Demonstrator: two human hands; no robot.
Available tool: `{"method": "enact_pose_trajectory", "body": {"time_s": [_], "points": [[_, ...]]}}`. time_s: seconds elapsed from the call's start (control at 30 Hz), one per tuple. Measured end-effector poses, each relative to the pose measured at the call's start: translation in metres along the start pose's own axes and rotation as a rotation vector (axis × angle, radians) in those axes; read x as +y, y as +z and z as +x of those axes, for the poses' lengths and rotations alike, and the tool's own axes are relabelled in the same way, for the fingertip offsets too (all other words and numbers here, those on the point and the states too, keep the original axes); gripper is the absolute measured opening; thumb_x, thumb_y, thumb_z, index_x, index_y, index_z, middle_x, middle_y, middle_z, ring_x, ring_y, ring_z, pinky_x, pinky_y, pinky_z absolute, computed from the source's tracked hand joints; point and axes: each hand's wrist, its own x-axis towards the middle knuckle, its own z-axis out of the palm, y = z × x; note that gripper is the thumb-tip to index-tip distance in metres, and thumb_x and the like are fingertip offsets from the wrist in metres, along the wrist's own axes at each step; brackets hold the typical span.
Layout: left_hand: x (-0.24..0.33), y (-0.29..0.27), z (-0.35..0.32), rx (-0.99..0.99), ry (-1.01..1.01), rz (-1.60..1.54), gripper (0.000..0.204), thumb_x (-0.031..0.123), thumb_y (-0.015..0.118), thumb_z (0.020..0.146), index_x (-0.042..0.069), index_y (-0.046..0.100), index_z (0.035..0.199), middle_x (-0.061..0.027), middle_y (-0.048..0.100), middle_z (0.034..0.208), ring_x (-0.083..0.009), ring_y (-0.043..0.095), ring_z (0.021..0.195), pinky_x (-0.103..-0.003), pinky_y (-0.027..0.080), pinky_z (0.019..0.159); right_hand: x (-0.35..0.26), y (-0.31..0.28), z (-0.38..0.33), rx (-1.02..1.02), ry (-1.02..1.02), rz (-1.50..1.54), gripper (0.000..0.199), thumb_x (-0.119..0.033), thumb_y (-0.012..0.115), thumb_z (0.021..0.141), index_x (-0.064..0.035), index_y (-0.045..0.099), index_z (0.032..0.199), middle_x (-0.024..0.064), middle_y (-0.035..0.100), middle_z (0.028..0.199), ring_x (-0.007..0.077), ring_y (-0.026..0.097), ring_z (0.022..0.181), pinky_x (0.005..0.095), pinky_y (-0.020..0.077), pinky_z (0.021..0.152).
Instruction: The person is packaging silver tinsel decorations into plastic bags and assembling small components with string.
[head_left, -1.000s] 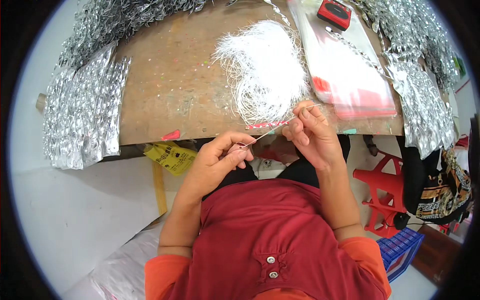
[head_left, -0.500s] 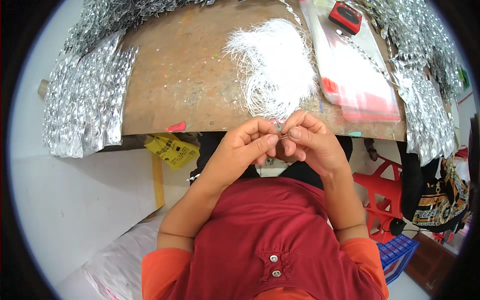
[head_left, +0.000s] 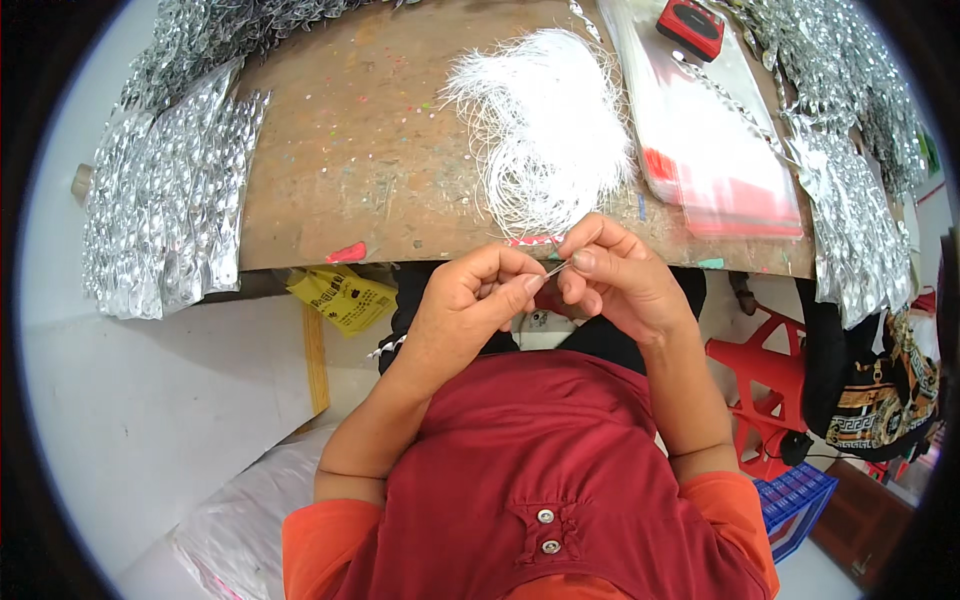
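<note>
Left fingers: the left hand (head_left: pixel 465 305) has thumb and index finger pinched together on a thin cord (head_left: pixel 556 269); the other fingers curl behind.
Right fingers: the right hand (head_left: pixel 635 290) pinches the same cord between thumb and index finger, just beside the left fingertips.
Thin cord: spans the small gap between the two pinches, in front of the desk's near edge; whether it carries a loop or knot is too small to tell.
Slip risk: so fine a cord could slide out if either pinch loosens, and with the fingertips this close, one could hide or block the other.
White cord bundle (head_left: pixel 555 135): loose on the desk (head_left: pixel 350 170), just beyond the right hand; whether they touch is unclear.
Tangle risk: its stray, crossing ends could snag on a finger or on each other, pulling several out together.
Plastic sleeves (head_left: pixel 735 165): clear, red-edged, right of the bundle; their slick surface might shift if an elbow or sleeve brushed them.
Red device (head_left: pixel 691 29): rests on the far end of the sleeves.
Silver strips: one batch (head_left: pixel 165 215) hangs over the desk's left side, another (head_left: pixel 850 210) over its right; crowding there could catch them.
Red stool (head_left: pixel 765 365): below, to the right.
</note>
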Motion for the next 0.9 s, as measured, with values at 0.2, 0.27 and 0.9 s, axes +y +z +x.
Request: {"method": "enact_pose_trajectory", "body": {"time_s": [0.2, 0.27, 0.9], "points": [[-0.008, 0.002, 0.001, 0.047, 0.099, 0.042, 0.013, 0.010, 0.056, 0.088, -0.001, 0.060, 0.093, -0.0011, 0.059, 0.076, -0.0052, 0.052, 0.066, -0.019, 0.043, 0.060, -0.004, -0.003, -0.004, 0.017, -0.066, -0.015, 0.010, -0.009, 0.059, 0.085, -0.0045, 0.055, 0.094, 0.0070, 0.060, 0.066, 0.0079, 0.048, 0.051, 0.0179, 0.0393, 0.048], [-0.008, 0.001, 0.000, 0.054, 0.135, 0.090, 0.013, 0.010, 0.057, 0.088, -0.001, 0.060, 0.093, -0.0011, 0.059, 0.076, -0.0050, 0.052, 0.066, -0.019, 0.043, 0.060, -0.007, -0.005, -0.004, 0.020, -0.089, -0.029, 0.011, -0.008, 0.059, 0.085, -0.0047, 0.056, 0.095, 0.0070, 0.060, 0.067, 0.0077, 0.048, 0.051, 0.0182, 0.0400, 0.050], [-0.002, 0.014, -0.003, 0.121, 0.151, 0.274, 0.007, 0.006, 0.057, 0.086, 0.001, 0.059, 0.089, 0.0035, 0.056, 0.073, -0.0005, 0.048, 0.064, -0.016, 0.038, 0.056, -0.004, 0.021, -0.013, 0.162, -0.855, -1.611, 0.018, -0.003, 0.067, 0.071, -0.0089, 0.062, 0.087, 0.0046, 0.057, 0.073, 0.0220, 0.054, 0.065, 0.0316, 0.0398, 0.059]]}}
